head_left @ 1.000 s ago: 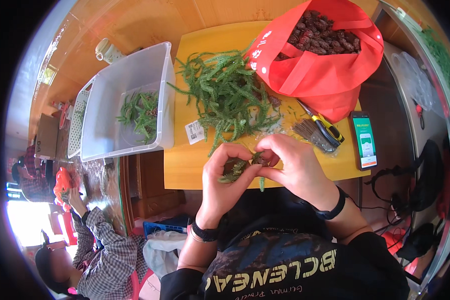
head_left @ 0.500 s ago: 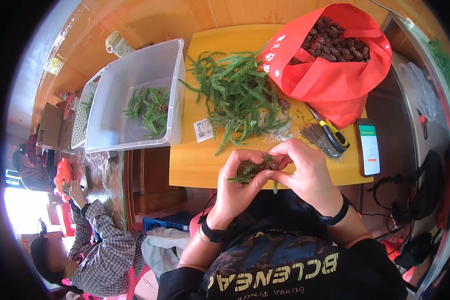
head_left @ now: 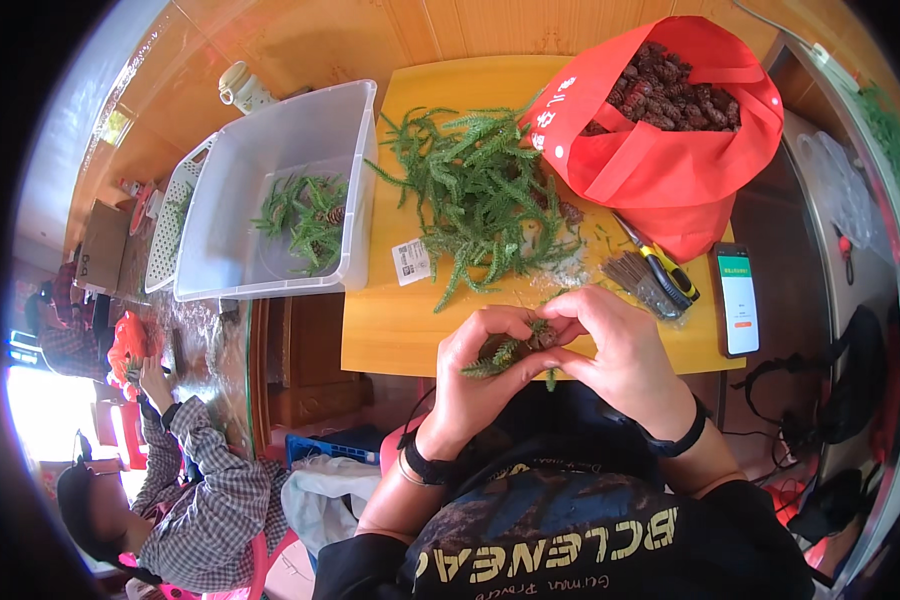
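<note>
A translucent bin (head_left: 310, 135) stands left of evergreen sprigs (head_left: 475, 195) heaped on the yellow counter (head_left: 380, 340). By its near edge, the left hand (head_left: 454, 382) and right hand (head_left: 625, 350) pinch a pine cone (head_left: 541, 336) and greenery (head_left: 487, 364) in their fingers; farther right, a red tote bag (head_left: 685, 178).

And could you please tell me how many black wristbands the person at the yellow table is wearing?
2: the left-wrist band and the right-wrist band; any under the sleeves would be hidden.

White glare (head_left: 58, 420) floods left; edges curve darkly.
</note>
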A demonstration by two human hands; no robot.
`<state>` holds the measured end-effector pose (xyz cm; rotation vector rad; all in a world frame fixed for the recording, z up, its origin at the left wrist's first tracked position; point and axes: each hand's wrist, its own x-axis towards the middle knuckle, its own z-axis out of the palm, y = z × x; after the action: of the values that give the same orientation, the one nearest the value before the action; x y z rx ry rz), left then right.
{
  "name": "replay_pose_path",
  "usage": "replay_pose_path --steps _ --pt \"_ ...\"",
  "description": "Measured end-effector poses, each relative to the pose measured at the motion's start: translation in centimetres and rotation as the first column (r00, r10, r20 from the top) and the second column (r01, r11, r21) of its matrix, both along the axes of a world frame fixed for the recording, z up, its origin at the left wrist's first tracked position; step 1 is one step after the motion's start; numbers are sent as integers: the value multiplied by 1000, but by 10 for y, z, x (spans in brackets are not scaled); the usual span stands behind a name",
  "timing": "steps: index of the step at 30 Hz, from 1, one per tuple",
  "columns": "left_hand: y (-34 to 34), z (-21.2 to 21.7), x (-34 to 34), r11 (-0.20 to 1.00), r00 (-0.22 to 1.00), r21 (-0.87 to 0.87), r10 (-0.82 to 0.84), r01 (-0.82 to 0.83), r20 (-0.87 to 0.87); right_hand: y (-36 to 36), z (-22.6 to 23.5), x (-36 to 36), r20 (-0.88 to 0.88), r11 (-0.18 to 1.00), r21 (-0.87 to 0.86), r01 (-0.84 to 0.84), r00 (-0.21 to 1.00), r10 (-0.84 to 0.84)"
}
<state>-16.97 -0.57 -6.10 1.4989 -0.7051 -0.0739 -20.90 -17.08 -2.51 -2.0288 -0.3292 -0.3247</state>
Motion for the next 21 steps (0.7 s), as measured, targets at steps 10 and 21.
replay_pose_path --steps 10,21 --pt "3 1 -3 987 985 67 143 -149 93 -5 13 -9 -69 997 52 -50 996 54" --pt "15 -2 4 970 971 61 235 -237 42 -92 7 -73 -548 923 -248 -293 829 116"
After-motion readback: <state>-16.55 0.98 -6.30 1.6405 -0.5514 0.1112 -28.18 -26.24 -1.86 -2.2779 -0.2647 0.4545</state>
